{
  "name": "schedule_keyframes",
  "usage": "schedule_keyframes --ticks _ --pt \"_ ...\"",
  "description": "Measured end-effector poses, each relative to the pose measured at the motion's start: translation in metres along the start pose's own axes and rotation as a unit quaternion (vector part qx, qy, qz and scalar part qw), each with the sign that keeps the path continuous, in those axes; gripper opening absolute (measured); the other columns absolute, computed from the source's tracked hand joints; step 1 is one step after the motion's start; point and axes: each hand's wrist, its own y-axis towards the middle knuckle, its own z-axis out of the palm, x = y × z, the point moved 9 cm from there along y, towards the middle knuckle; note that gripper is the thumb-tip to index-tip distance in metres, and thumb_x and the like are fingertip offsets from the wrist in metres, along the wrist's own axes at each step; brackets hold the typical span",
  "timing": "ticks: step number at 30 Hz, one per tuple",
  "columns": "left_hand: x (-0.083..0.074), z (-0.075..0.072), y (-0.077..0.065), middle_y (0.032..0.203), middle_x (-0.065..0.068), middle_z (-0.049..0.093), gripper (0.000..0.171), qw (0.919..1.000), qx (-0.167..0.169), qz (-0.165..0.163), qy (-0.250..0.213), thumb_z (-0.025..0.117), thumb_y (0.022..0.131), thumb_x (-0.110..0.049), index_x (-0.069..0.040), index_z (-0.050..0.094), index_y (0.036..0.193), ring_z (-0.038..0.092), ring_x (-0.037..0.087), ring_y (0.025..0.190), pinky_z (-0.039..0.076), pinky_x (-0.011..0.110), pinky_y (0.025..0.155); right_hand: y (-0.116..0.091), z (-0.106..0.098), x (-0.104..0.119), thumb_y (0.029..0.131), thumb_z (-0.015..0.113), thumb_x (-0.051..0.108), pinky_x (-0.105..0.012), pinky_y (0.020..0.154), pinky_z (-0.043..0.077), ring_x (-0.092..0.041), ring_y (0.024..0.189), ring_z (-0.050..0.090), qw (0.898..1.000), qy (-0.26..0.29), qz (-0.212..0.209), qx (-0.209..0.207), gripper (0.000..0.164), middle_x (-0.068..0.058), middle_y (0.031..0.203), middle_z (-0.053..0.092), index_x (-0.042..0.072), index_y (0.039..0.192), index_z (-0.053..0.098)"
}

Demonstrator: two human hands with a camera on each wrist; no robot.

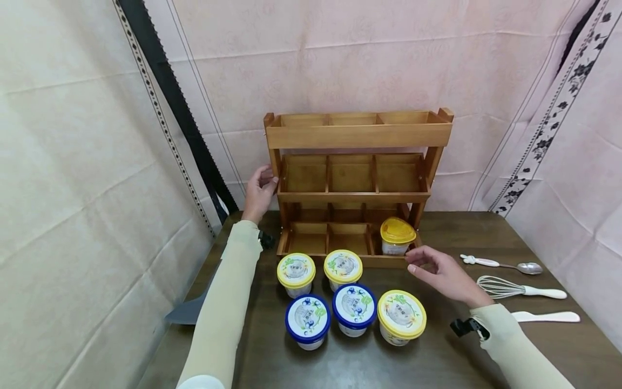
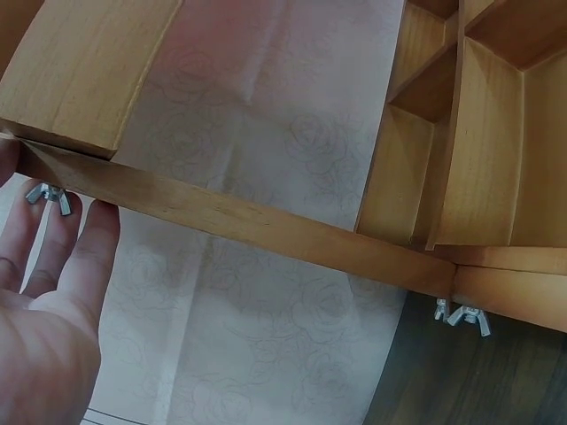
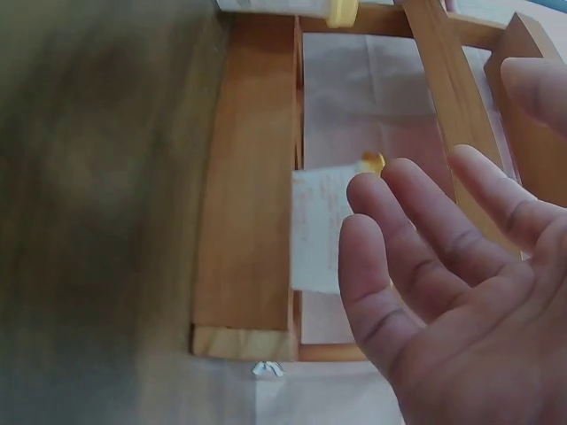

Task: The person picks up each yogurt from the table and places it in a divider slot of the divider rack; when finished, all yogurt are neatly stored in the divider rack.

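Observation:
A tiered wooden rack (image 1: 359,136) with divided compartments stands at the back of the table. My left hand (image 1: 259,194) holds its left side post (image 2: 266,226), with the fingertips beside a wing nut (image 2: 49,195). A tub with a domed yellow lid (image 1: 397,231) sits in the bottom right compartment. Just right of that tub, my right hand (image 1: 444,273) hovers at the rack's lower front corner, fingers loosely bent and holding nothing. Before the rack stand yellow-lidded tubs (image 1: 296,270) and blue-lidded tubs (image 1: 308,320).
On the right lie a spoon (image 1: 500,264), a whisk (image 1: 520,288) and a white-handled utensil (image 1: 546,317), partly hidden by the right sleeve. A grey flat object (image 1: 187,312) shows beside the left sleeve. Pale patterned cloth (image 1: 350,65) hangs behind and at both sides.

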Motion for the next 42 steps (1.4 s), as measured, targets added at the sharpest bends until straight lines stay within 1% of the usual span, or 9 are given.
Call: schedule_keyframes --ticks 4,8,16,22,26,29,31,34,42 --pt "0.0 0.001 0.001 0.132 0.014 0.066 0.041 1.0 0.0 0.005 0.002 0.067 0.105 -0.02 -0.016 0.06 0.145 0.062 0.027 0.121 0.052 0.043 0.109 -0.009 0.011 -0.001 0.102 0.071 0.04 -0.029 0.09 0.058 -0.015 0.109 0.066 1.0 0.019 0.009 0.013 0.035 -0.008 0.126 0.073 0.02 0.131 0.066" --pt "0.0 0.001 0.001 0.131 0.013 0.066 0.04 1.0 -0.005 0.006 -0.003 0.067 0.105 -0.018 -0.016 0.061 0.144 0.063 0.027 0.12 0.052 0.043 0.108 -0.017 0.018 0.0 0.103 0.069 0.037 -0.026 0.09 0.058 -0.013 0.11 0.068 1.0 0.026 0.004 0.013 0.033 -0.01 0.127 0.073 0.018 0.131 0.066" --pt "0.002 -0.001 -0.003 0.133 0.014 0.065 0.041 0.9999 -0.008 0.0 -0.009 0.066 0.105 -0.018 -0.017 0.061 0.145 0.062 0.027 0.122 0.052 0.044 0.11 -0.035 0.031 0.003 0.105 0.068 0.023 -0.024 0.088 0.059 -0.006 0.108 0.068 0.998 0.052 -0.011 0.021 0.028 -0.015 0.128 0.072 0.013 0.131 0.066" --pt "0.003 -0.002 -0.003 0.133 0.015 0.065 0.041 0.9998 -0.012 0.003 -0.014 0.067 0.105 -0.018 -0.016 0.061 0.145 0.062 0.028 0.122 0.052 0.045 0.11 -0.049 0.042 0.01 0.103 0.068 0.021 -0.027 0.086 0.058 -0.007 0.111 0.066 0.995 0.074 -0.035 0.051 0.04 -0.014 0.135 0.069 0.009 0.141 0.06" --pt "0.004 0.0 -0.002 0.133 0.014 0.065 0.041 0.9996 -0.015 -0.002 -0.023 0.067 0.105 -0.018 -0.017 0.061 0.145 0.062 0.026 0.123 0.052 0.042 0.108 -0.06 0.049 0.015 0.096 0.073 0.02 -0.027 0.087 0.059 -0.007 0.117 0.064 0.99 0.091 -0.053 0.091 0.058 -0.013 0.143 0.064 0.008 0.149 0.053" --pt "0.004 0.0 -0.003 0.134 0.013 0.065 0.041 0.9994 -0.016 -0.009 -0.03 0.067 0.105 -0.018 -0.018 0.061 0.145 0.061 0.025 0.124 0.052 0.041 0.109 -0.067 0.054 0.018 0.092 0.079 0.022 -0.027 0.089 0.059 -0.006 0.12 0.062 0.986 0.101 -0.051 0.125 0.074 -0.014 0.147 0.059 0.007 0.155 0.045" --pt "0.004 -0.001 -0.004 0.134 0.013 0.065 0.041 0.9993 -0.018 -0.009 -0.03 0.067 0.105 -0.017 -0.018 0.061 0.145 0.061 0.026 0.124 0.052 0.041 0.109 -0.07 0.057 0.018 0.089 0.082 0.022 -0.027 0.09 0.06 -0.006 0.121 0.062 0.983 0.109 -0.054 0.134 0.08 -0.014 0.148 0.057 0.009 0.157 0.042" --pt "0.005 -0.001 -0.005 0.133 0.014 0.065 0.041 0.9994 -0.02 -0.005 -0.028 0.067 0.105 -0.016 -0.017 0.061 0.145 0.061 0.027 0.123 0.052 0.042 0.109 -0.073 0.059 0.019 0.087 0.085 0.021 -0.028 0.09 0.061 -0.007 0.122 0.063 0.983 0.113 -0.064 0.132 0.085 -0.013 0.147 0.058 0.01 0.158 0.04" --pt "0.005 0.0 -0.004 0.132 0.013 0.066 0.04 0.9992 -0.025 -0.007 -0.032 0.067 0.105 -0.017 -0.018 0.062 0.144 0.062 0.026 0.123 0.053 0.041 0.107 -0.072 0.057 0.017 0.084 0.089 0.021 -0.029 0.088 0.061 -0.007 0.119 0.065 0.986 0.104 -0.064 0.115 0.084 -0.006 0.142 0.063 0.017 0.155 0.045"
